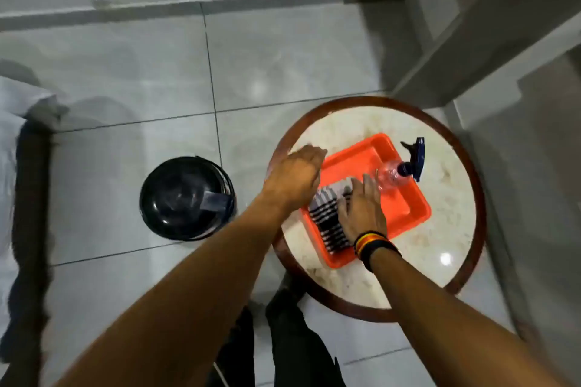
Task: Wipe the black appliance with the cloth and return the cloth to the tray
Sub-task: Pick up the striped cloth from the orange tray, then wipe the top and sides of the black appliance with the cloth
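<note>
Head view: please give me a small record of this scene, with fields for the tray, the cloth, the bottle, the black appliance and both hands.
tray: orange tray on the round table
cloth: striped cloth lying folded in the tray's left part
bottle: spray bottle lying on its side at the tray's far edge
appliance: black appliance on the floor, left of the table
left hand: left hand above the cloth's far end, grip unclear
right hand: right hand fingers flat on the cloth
</note>
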The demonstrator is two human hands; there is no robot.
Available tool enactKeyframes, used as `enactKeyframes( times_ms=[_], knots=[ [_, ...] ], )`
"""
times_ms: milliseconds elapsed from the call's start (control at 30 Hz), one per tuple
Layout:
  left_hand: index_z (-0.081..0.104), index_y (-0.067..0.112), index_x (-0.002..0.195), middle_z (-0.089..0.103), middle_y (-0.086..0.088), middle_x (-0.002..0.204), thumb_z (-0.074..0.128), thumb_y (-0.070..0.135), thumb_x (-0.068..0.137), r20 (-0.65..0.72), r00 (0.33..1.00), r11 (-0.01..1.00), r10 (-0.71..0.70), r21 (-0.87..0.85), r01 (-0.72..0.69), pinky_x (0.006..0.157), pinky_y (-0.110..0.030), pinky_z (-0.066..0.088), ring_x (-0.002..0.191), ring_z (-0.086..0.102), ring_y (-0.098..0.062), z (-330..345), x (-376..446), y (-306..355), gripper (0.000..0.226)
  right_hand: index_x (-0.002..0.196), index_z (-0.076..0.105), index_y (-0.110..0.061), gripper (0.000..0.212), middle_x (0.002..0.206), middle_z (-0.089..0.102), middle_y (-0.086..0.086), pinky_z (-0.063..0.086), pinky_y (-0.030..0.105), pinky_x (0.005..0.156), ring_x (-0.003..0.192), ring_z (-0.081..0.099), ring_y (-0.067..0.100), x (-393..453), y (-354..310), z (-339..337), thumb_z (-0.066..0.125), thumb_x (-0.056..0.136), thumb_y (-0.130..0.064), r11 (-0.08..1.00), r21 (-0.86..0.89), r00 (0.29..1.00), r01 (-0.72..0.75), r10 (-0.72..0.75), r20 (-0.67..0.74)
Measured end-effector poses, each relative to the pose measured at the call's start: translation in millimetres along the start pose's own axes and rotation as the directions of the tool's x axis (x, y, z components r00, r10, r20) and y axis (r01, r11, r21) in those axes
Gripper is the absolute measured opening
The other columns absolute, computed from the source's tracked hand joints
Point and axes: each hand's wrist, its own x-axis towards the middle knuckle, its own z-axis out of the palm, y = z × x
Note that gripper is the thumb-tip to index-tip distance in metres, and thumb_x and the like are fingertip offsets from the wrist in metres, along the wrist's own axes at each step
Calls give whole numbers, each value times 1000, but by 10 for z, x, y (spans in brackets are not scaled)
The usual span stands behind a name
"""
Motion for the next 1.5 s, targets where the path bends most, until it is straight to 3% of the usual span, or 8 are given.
enactKeyframes(
  times_ms=[200,433,767,1067,1200,1333,1433,1500],
  knots=[
    [58,3,131,65,-21,121,52,12,94,153,986,998,-60,41,54,86,-50,54,111,62,-42,979,166,248,38,159,21,1,77,169,12,26,15,45,128,156,12,42,26,493,538,61,98,-24,956,76,955,-283,273,118],
    [70,-1,101,67,-22,96,66,-1,76,40,993,985,-110,138,103,63,-44,51,82,64,-40,1450,267,268,26,143,43,-7,61,139,51,21,41,53,108,130,46,43,110,553,747,68,88,-17,969,61,966,-241,246,-76],
    [66,1,103,65,-18,103,71,17,76,2,945,800,-326,-533,277,80,-41,53,95,64,-36,857,80,43,32,122,63,-17,49,112,70,16,54,51,93,105,66,37,46,171,322,65,73,-19,904,409,951,-122,225,-213],
    [67,13,100,63,-6,102,71,28,73,-161,773,636,-614,-681,363,80,-31,51,92,63,-22,-16,-885,-1177,31,114,69,-19,42,105,75,2,56,40,90,98,70,26,-1,-1463,538,67,74,-8,856,466,949,224,-82,-306],
    [63,14,92,69,-4,93,73,23,76,-76,648,485,-758,-730,482,76,-35,57,85,66,-20,51,-1434,-1854,21,120,69,-17,46,110,76,12,48,25,88,104,69,29,94,-2147,1071,67,76,-5,908,345,969,237,-197,-147],
    [67,6,102,73,-2,96,83,23,76,173,525,209,-834,-781,589,81,-33,58,82,69,-15,550,-1830,-2519,34,126,65,-16,47,119,73,15,54,40,97,113,66,36,298,-2556,1787,64,81,-6,947,157,954,281,-294,66],
    [71,7,97,78,-13,101,89,35,59,367,445,-42,-817,-807,589,83,-50,64,92,77,-29,1028,-1966,-2889,51,131,62,-15,48,127,70,15,51,39,101,120,63,36,528,-2688,2297,61,85,-5,942,41,926,334,-336,174],
    [67,3,95,76,-16,99,89,32,67,390,410,-70,-825,-790,609,80,-52,64,93,77,-33,1244,-1991,-3050,45,132,62,-15,48,130,69,16,49,38,104,122,62,37,701,-2750,2576,60,85,-5,928,-8,908,373,-364,207]
  ],
)
